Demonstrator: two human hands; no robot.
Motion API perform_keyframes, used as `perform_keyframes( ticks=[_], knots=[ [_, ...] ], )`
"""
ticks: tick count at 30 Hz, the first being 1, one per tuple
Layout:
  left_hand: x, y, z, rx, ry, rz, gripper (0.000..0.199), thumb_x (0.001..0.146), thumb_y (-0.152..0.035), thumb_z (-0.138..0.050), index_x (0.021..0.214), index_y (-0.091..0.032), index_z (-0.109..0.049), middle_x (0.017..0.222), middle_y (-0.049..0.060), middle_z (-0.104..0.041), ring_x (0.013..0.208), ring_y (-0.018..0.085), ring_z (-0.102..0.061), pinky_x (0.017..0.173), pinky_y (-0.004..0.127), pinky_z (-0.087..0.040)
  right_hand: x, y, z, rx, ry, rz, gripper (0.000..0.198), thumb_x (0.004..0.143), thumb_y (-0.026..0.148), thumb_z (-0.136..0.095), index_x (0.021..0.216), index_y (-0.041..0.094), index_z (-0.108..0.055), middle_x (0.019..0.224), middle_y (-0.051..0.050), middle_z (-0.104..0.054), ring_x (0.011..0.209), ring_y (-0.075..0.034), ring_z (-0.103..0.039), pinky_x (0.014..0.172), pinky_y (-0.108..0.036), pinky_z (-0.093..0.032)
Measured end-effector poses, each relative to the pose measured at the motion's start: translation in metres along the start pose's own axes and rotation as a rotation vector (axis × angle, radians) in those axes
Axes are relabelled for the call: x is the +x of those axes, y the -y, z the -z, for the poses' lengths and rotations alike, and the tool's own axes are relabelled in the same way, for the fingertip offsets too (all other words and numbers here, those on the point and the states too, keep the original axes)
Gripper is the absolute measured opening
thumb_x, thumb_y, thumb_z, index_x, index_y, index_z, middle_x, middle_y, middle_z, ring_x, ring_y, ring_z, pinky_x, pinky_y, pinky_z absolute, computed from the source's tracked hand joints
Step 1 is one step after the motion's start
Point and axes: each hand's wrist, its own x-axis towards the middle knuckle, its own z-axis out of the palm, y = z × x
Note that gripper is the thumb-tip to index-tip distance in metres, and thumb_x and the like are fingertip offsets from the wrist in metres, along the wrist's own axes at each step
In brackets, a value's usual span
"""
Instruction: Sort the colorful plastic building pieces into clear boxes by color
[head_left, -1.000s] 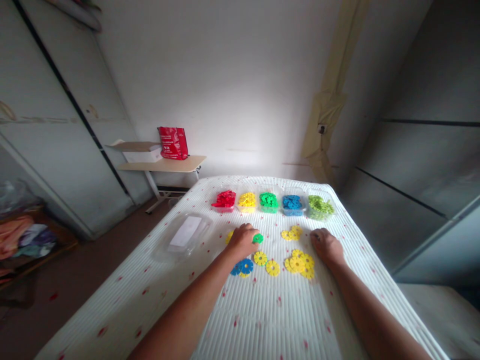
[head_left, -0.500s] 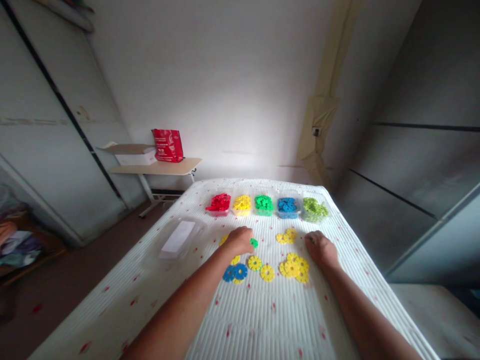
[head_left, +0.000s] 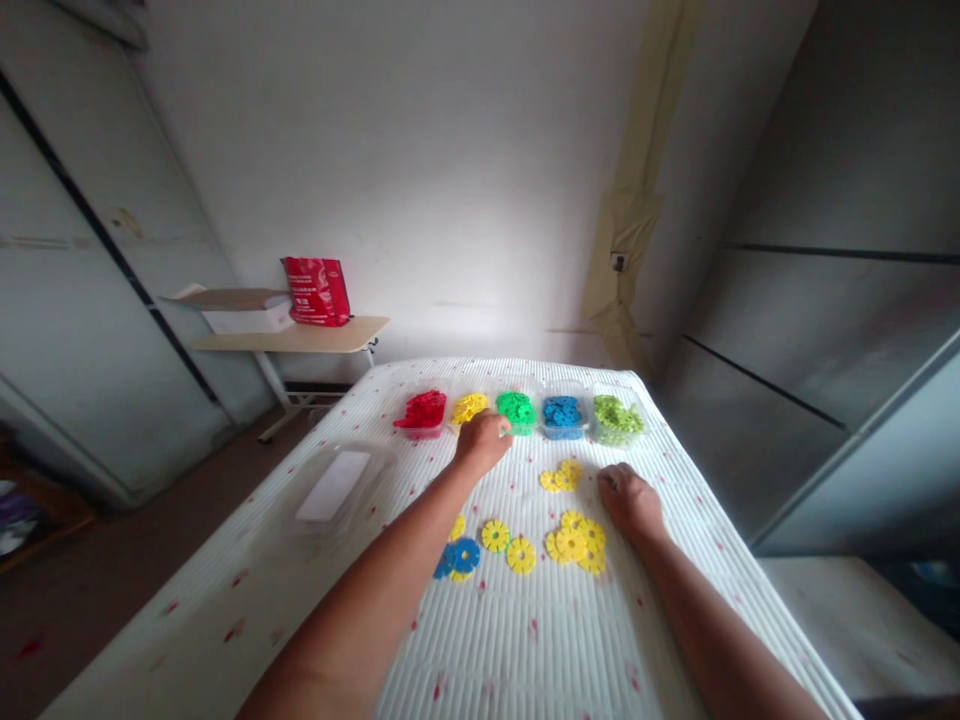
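My left hand (head_left: 484, 440) is closed just in front of the yellow and green tubs, with a bit of a green notched disc at its fingertips, mostly hidden. The tub of green discs (head_left: 516, 408) stands just beyond the fingers, and the tub of yellow discs (head_left: 469, 407) is partly covered by the hand. My right hand (head_left: 630, 495) rests on the table with fingers curled; what they hold, if anything, is hidden. Left of it lie a small group of yellow discs (head_left: 561, 476) and a larger overlapping pile of yellow discs (head_left: 576, 542). Blue discs (head_left: 466, 554) lie beside my left forearm.
Tubs of red pieces (head_left: 424, 410), blue pieces (head_left: 562, 412) and lime pieces (head_left: 617, 415) complete the back row. A clear plastic lid (head_left: 360, 500) with a white label lies at left. Behind stands a side table (head_left: 352, 335) with a red bag (head_left: 319, 292).
My left hand has moved forward to the tubs, and the green disc has left its spot on the cloth. My right hand stays put. The view has shifted slightly.
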Motion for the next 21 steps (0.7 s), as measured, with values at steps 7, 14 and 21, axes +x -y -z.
perform_keyframes(
  ticks=[7,14,21],
  knots=[
    [-0.092,0.023,-0.001,-0.085,0.246,-0.290,0.017,0.069,-0.019,-0.054,0.073,-0.023,-0.069,0.080,-0.001,-0.065,0.079,0.013,-0.058,0.074,0.022,-0.042,0.000,-0.001,-0.001,-0.028,0.011,0.004,0.020,0.081,0.023,-0.044,0.079,0.019,-0.064,0.084,-0.003,-0.059,0.066,-0.010,-0.052,0.051,-0.021,-0.026],
    [-0.120,0.020,0.001,-0.005,0.259,-0.215,0.023,0.064,-0.021,-0.059,0.085,-0.026,-0.068,0.086,0.000,-0.065,0.087,0.017,-0.056,0.079,0.028,-0.039,-0.002,0.000,0.000,-0.030,0.000,0.015,0.019,0.081,0.022,-0.044,0.080,0.019,-0.063,0.084,-0.002,-0.059,0.068,-0.010,-0.052,0.052,-0.020,-0.027],
    [-0.110,0.016,-0.013,-0.038,0.219,-0.182,0.024,0.068,-0.020,-0.058,0.090,-0.024,-0.066,0.085,0.000,-0.065,0.085,0.016,-0.056,0.076,0.025,-0.040,-0.002,-0.001,-0.002,-0.030,-0.004,0.008,0.019,0.080,0.023,-0.045,0.080,0.019,-0.063,0.084,-0.002,-0.059,0.067,-0.010,-0.052,0.051,-0.021,-0.026]
  ],
)
